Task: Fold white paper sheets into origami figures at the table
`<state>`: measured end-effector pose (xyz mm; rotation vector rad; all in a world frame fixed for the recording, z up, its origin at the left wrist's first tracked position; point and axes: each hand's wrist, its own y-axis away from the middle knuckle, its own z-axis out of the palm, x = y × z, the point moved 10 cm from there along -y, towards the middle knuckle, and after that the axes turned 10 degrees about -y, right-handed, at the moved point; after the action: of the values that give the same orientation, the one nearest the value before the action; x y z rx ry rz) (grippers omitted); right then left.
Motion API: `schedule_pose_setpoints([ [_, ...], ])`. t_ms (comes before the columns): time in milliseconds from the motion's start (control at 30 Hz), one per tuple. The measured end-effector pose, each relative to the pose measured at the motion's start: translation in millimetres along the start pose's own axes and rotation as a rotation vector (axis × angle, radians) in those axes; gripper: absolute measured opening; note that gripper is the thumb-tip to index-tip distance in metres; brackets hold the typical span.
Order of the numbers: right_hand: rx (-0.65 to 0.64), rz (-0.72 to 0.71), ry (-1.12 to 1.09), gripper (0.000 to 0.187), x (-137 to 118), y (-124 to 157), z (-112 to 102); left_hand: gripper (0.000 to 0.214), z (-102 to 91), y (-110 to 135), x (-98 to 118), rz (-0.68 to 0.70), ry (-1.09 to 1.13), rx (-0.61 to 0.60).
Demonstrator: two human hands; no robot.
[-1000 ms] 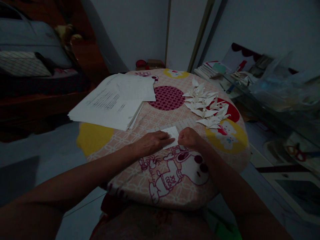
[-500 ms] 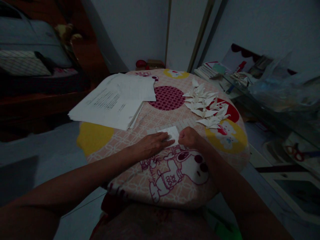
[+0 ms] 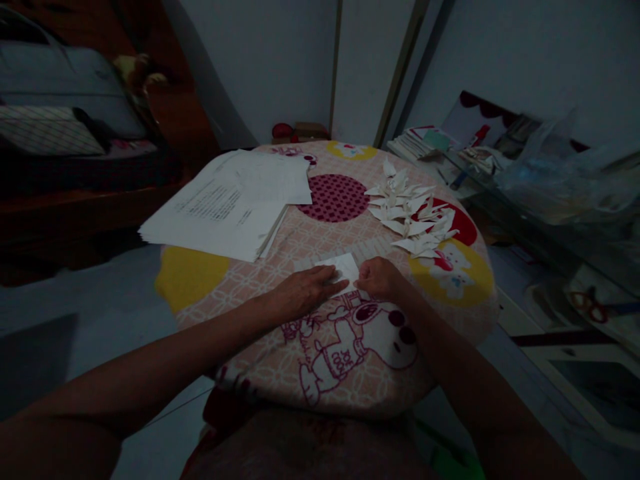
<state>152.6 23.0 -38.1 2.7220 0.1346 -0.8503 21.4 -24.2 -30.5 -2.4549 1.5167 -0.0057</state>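
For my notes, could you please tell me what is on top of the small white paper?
The left hand rests partly on the paper; the right hand is curled at the paper's right edge. The part beneath the left hand is covered.

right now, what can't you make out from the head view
All in the head view:
Small white paper: partly hidden under the left hand.
Right hand: its grip is hidden by its own curled fingers.
Paper stack: print too small and dim to read.
Folded paper cranes: overlap hides their exact number.
Grey bag: cut off by the left edge.
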Motion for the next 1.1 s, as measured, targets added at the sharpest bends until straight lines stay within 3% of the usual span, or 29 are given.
schedule_pose_setpoints([
  [233, 0.053, 0.034, -0.140, 0.011, 15, 16, -19, 0.044, 0.4, -1, 1, 0.000, 0.027, -0.031],
  [333, 0.016, 0.101, -0.388, 0.006, 14, 17, -17, 0.044, 0.7, -2, 2, -0.001, 0.017, -0.053],
  [433, -0.064, 0.070, -0.662, 0.005, -3, 11, -2, 0.045, 0.2, -3, 1, -0.008, 0.022, -0.055],
  [567, -0.097, 0.055, -0.573, 0.006, -14, 1, 15, 0.046, -3.3, 0, -1, 0.025, 0.058, 0.005],
  [767, 0.010, -0.024, -0.306, 0.007, -22, -3, 6, 0.045, -10.7, 15, -18, 0.061, 0.153, 0.091],
  [1100, 0.018, -0.025, -0.317, 0.003, -19, -3, 7, 0.035, -14.5, 26, -28, 0.104, 0.235, 0.127],
])
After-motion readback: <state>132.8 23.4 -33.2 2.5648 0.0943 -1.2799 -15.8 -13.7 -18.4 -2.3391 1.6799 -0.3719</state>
